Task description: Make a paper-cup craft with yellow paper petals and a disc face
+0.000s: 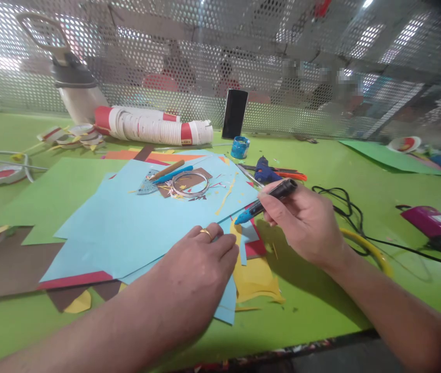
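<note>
My right hand [309, 225] is closed around a black marker [272, 198] with a blue-coloured tip end, tilted down to the left. The marker's tip is at a narrow yellow paper piece [238, 228] beside light blue and red paper. My left hand [204, 264], with a ring on one finger, rests with curled fingers at the edge of the light blue sheets [142, 228]. Its fingertips are by the yellow paper, and what they pinch, if anything, is hidden. Larger yellow paper [257, 282] lies below the marker.
On the sheets lie a clear ring [207, 184], a protractor [146, 184] and cutting tools [173, 174]. Beyond are a blue-smeared jar [240, 147], a phone [235, 114], a glue gun [265, 170], tape-like rolls [154, 127] and a bottle [80, 98]. Cables and a magenta device [438, 228] lie right.
</note>
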Demonstrator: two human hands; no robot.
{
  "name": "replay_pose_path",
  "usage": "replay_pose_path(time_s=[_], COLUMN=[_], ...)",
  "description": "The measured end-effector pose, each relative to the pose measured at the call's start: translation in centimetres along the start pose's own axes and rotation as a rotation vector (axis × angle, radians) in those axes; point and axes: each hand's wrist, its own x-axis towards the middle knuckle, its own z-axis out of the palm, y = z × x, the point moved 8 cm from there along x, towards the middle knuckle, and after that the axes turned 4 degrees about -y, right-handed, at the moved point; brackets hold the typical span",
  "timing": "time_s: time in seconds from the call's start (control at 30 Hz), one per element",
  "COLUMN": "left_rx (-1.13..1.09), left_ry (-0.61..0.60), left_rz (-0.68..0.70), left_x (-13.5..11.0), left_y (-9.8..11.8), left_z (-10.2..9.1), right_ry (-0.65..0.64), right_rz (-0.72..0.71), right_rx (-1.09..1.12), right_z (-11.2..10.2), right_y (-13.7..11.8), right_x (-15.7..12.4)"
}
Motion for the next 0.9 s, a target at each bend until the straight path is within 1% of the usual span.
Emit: replay_pose_path(time_s=[0.33, 0.9], left_rx=[-0.005, -0.005], left_ry=[-0.001, -0.007], left_rz=[0.002, -0.006], left_x=[-0.01, 0.02], left_y=[-0.08, -0.05], left_z=[0.19, -0.01], right_ry=[-0.010, -0.024], right_rz=[0.003, 0.008], right_rx=[0.016, -0.006], right_z=[0.26, 0.40], right_y=[-0.06, 0.06], right_x=[0.12, 0.16])
